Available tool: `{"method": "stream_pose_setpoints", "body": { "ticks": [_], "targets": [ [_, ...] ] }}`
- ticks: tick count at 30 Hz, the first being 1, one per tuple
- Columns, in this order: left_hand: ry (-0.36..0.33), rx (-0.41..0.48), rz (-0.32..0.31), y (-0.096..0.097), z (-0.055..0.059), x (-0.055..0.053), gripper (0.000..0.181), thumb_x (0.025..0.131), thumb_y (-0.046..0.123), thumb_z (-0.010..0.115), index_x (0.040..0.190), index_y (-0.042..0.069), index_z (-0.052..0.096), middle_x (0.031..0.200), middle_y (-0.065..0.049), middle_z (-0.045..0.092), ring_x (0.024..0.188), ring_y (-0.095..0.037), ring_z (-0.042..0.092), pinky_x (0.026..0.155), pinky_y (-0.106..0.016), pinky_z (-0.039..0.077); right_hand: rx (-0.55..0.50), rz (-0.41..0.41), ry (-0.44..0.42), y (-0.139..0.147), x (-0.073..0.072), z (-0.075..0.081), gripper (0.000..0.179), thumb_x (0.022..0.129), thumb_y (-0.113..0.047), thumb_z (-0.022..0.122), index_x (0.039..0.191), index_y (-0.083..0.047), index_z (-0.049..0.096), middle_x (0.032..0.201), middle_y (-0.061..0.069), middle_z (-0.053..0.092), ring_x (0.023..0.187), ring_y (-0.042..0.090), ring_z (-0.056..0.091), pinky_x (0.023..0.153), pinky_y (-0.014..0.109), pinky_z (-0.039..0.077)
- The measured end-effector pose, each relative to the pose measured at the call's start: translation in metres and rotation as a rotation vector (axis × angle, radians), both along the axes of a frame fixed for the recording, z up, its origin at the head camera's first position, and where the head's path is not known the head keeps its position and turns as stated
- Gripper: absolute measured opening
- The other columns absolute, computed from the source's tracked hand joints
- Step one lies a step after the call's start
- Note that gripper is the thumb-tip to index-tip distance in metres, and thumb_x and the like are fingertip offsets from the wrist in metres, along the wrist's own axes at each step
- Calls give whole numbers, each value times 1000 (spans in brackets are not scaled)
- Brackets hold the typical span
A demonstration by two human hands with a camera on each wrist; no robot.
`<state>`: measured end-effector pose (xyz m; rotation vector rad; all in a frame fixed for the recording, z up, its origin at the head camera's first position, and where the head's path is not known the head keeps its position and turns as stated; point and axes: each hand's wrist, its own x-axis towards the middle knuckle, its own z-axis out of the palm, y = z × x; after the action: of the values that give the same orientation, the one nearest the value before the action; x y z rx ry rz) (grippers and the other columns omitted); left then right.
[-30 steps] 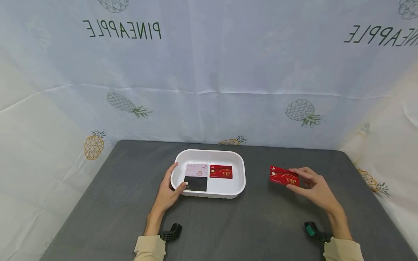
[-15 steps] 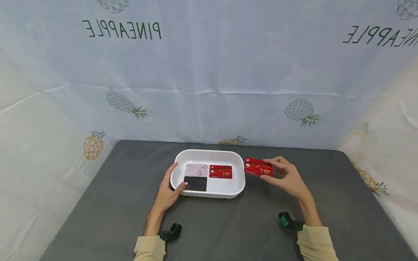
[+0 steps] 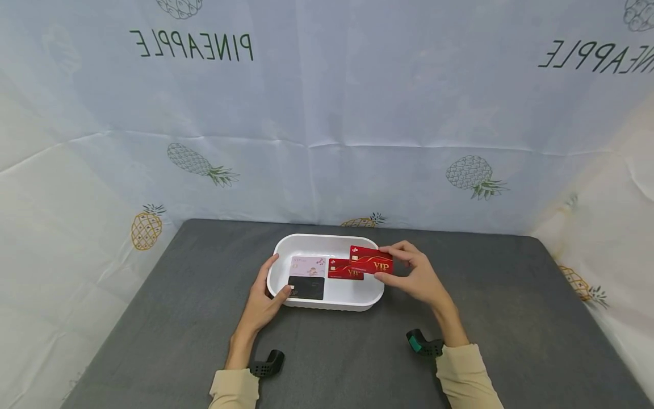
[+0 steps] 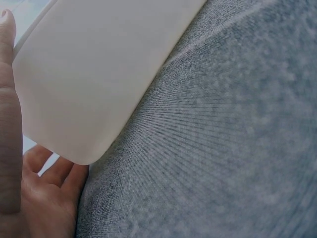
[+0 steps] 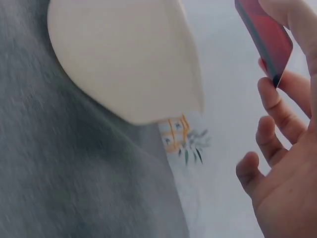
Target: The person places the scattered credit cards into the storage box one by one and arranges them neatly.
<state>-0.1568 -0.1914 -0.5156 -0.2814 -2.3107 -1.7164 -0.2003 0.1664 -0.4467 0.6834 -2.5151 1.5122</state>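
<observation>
My right hand pinches a red VIP card by its right end, over the right side of a white plastic tray. In the right wrist view the held card sits between thumb and fingers, above the tray's rim. A second red VIP card lies in the tray, partly covered by the held one in the head view. Left of it are a pink VIP card and, nearer, a black VIP card. My left hand grips the tray's left end, thumb over the near rim.
The tray stands on a table with a dark grey cloth. Behind and at both sides hangs a pale curtain printed with pineapples. Each wrist carries a black camera mount, such as the right mount.
My right hand has carried the red card leftward, from the table's right side to over the tray. The left hand and the tray have stayed in place.
</observation>
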Motion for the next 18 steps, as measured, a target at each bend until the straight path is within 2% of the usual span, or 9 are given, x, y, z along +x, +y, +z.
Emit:
{"method": "stream_pose_setpoints", "body": {
  "ticks": [5,9,13,18],
  "targets": [
    [-3,2,-1,-1,0,-1,80,87,7,73,158,11,36,150,-26,50,122,-35,57,95,-23,49,64,-4,31,-19,0,-5,52,77,-16,88,126,-6,73,113,7,65,107,17,41,87,51,44],
    [-10,3,0,-2,-1,-1,80,88,8,74,158,12,36,149,-25,51,121,-34,58,95,-22,49,87,2,42,-31,2,-11,50,76,-19,89,123,-8,75,110,6,65,108,19,38,85,49,43],
    [-8,5,0,-2,-1,0,80,87,11,75,158,12,36,149,-25,50,122,-34,57,95,-22,48,117,-1,16,-41,3,-17,50,76,-25,89,123,-11,75,114,5,63,115,23,35,91,51,35],
    [-1,4,-4,-1,1,-1,80,88,13,76,158,11,36,150,-25,49,123,-35,56,96,-22,47,163,-28,-22,-49,2,-21,53,75,-28,90,123,-10,75,117,7,60,128,32,27,100,64,21]
  ]
}}
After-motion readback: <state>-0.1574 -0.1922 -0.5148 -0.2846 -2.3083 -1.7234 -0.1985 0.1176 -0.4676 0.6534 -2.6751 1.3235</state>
